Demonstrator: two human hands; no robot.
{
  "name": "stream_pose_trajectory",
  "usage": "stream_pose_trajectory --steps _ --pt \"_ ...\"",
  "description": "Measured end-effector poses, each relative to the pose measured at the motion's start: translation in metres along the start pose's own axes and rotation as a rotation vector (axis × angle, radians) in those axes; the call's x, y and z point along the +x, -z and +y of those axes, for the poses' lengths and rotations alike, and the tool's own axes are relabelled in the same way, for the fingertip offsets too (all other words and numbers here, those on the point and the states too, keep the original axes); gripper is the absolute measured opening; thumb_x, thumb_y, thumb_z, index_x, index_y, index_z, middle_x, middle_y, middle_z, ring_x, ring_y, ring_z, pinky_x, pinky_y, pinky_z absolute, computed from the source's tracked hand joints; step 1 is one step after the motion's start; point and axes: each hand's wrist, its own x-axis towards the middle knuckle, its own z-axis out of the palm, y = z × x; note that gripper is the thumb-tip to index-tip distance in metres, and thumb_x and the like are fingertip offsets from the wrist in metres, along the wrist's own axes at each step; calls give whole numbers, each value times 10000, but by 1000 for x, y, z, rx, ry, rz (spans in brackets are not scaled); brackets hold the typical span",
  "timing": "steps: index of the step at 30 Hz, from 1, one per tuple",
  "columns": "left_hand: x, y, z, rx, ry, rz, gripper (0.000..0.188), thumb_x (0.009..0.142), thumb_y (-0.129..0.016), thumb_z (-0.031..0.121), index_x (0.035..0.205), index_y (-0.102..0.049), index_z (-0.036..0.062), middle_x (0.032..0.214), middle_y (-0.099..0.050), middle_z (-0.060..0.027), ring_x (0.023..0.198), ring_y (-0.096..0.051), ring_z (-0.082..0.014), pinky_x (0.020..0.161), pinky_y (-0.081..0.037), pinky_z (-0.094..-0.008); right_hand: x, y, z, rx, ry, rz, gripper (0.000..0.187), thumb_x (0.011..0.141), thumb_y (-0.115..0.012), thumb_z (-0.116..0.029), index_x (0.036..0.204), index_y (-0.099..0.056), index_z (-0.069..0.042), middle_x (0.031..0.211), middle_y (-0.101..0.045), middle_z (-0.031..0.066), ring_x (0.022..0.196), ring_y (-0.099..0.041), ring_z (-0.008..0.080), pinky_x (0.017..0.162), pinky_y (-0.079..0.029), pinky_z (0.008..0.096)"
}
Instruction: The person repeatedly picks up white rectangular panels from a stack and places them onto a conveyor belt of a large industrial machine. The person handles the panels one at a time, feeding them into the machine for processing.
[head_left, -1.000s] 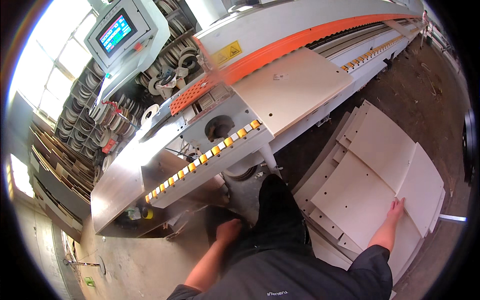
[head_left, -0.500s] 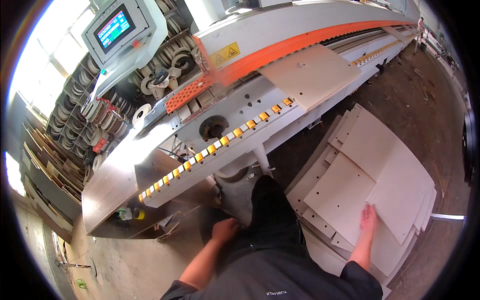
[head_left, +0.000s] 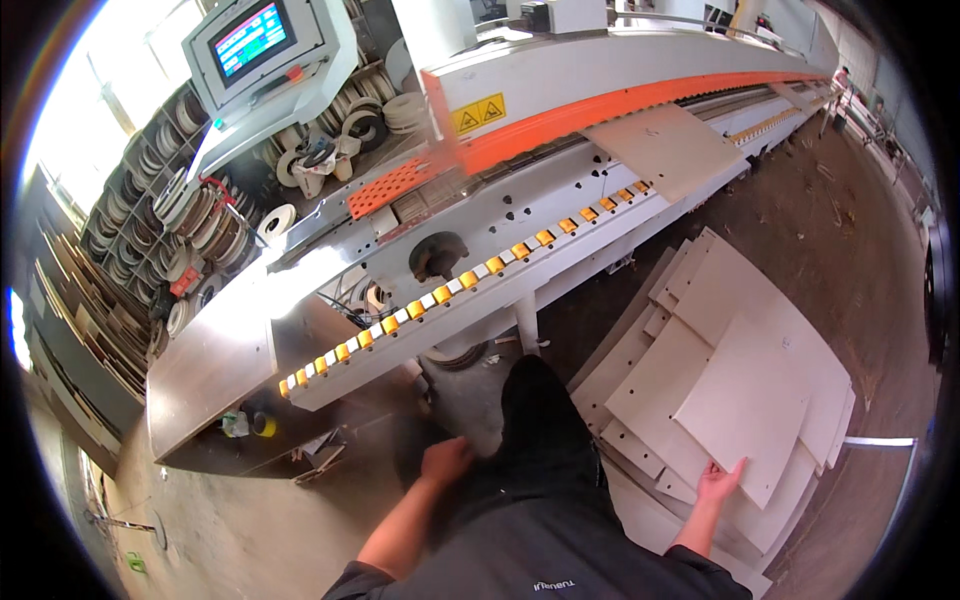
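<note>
My right hand is at the near edge of the top white panel, palm turned up. Its thumb lies along the edge and the other fingers are partly hidden beneath it. The panel lies askew on a stack of flat white panels on my right, several with small dark holes. My left hand is curled closed by my dark-clothed thigh, with nothing showing in it. Ahead, another pale panel lies on the long machine's feed side, overhanging a rail of yellow and white rollers.
The long grey machine with its orange guard strip crosses ahead. A control screen stands at upper left, above shelves of coiled edging rolls. A brown cabinet is at left. Far off at upper right, a person stands.
The top panel of the stack has shifted and turned leftward at my right hand, now at its edge. The panel on the machine has slid farther along, baring more rollers. My left hand stays put.
</note>
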Motion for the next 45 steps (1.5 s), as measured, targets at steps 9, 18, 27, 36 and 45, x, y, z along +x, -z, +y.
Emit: stream_pose_trajectory --steps 9,18,27,36,45 --pt "-6 5 0 -79 50 -18 359 946 -651 413 1200 -721 170 1064 -745 -153 1000 -707 -372 841 -558 -486 -2 -2 18 -15 15 -158 441 994 -693 -357 1320 -604 -73 1200 -713 56 1054 -681 181 861 -554 286" --pt "-22 32 73 -759 -208 -124 392 1011 -683 241 1338 -645 29 1170 -744 -109 1042 -696 -178 936 -542 -335 -86 -33 38 46 -188 -498 411 1009 -675 -291 1343 -593 -65 1296 -688 83 1116 -694 225 854 -630 355" --pt "-49 115 168 -1358 -409 -513 567 1035 -625 228 1524 -431 16 1382 -605 -75 1159 -591 -145 1021 -485 -343 -143 -96 87 -130 -499 -721 561 947 -721 -359 1414 -564 -92 1390 -639 82 1259 -615 299 1040 -539 479" --pt "-106 98 92 -1384 -153 -34 312 1035 -626 170 1281 -601 -20 1157 -683 -55 1019 -632 -132 887 -520 -309 -197 -135 166 -401 -848 -948 651 860 -808 -279 1410 -560 -35 1354 -649 109 1278 -603 293 1118 -467 462" --pt "-146 102 19 -1555 -16 522 504 961 -684 352 1228 -595 -67 1000 -723 -146 781 -702 -221 700 -573 -327 -273 -184 234 -488 -992 -1278 632 861 -779 -113 1436 -521 -67 1294 -635 79 1248 -592 227 1087 -450 371"
